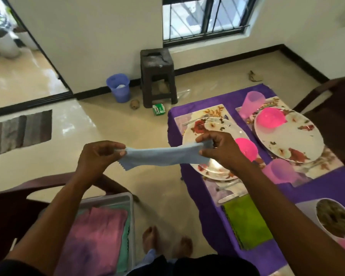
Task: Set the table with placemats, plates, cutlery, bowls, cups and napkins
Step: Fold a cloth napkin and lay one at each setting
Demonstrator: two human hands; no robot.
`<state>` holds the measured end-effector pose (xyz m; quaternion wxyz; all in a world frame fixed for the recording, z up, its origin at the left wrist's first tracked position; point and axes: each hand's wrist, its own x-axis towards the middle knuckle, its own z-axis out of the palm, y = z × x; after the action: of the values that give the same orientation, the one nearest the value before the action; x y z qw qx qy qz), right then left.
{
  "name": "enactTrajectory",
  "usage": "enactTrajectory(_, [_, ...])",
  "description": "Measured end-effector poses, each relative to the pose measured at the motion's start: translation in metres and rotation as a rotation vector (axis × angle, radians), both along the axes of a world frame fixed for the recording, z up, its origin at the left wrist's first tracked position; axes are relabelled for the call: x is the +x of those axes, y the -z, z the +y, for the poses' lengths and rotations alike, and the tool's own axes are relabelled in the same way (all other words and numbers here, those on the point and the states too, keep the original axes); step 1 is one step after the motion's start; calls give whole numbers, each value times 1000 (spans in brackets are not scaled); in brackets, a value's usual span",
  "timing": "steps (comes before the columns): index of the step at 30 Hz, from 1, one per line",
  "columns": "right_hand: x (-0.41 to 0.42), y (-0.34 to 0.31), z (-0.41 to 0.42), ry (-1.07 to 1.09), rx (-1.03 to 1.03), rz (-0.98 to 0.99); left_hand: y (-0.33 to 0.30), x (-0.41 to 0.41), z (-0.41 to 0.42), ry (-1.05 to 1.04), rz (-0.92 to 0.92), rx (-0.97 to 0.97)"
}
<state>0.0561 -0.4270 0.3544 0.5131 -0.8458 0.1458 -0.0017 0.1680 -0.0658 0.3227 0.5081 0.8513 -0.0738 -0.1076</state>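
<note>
A light blue napkin (pixel 159 155) is stretched in the air between my hands, left of the table. My left hand (pixel 97 156) pinches its left end and my right hand (pixel 221 150) pinches its right end. On the purple tablecloth (pixel 197 188) lie two floral placemats, each with a floral plate (pixel 197 129), (pixel 295 140), a pink bowl (pixel 246 149), (pixel 270 117) and a pink cup (pixel 279 170), (pixel 252 103). A green napkin (pixel 247 222) lies by the near placemat. Cutlery (pixel 227 198) sits beside the near plate, a fork (pixel 195 120) behind it.
A clear tub (pixel 127 198) with folded pink and green napkins rests on a dark chair at lower left. Another chair (pixel 335 108) stands at the right. A white pot (pixel 311 212) with dried plants sits on the table's near right. A stool (pixel 157 76) and a blue bin (pixel 119 87) stand by the wall.
</note>
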Motion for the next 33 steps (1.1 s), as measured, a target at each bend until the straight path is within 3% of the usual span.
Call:
enactTrajectory(10, [-53,-2,-49,160,-275,-86,-21,17,-65,162,-265,27])
enactTrajectory(16, [-76,-6,-72,276,-75,-77,-27,23,-90,262,-321,55])
enactTrajectory(21, [-93,-12,-85,215,135,-44,-32,26,-108,364,-226,48])
enactTrajectory(33, [-131,-12,-96,316,178,-45,-36,33,-134,510,-99,-38])
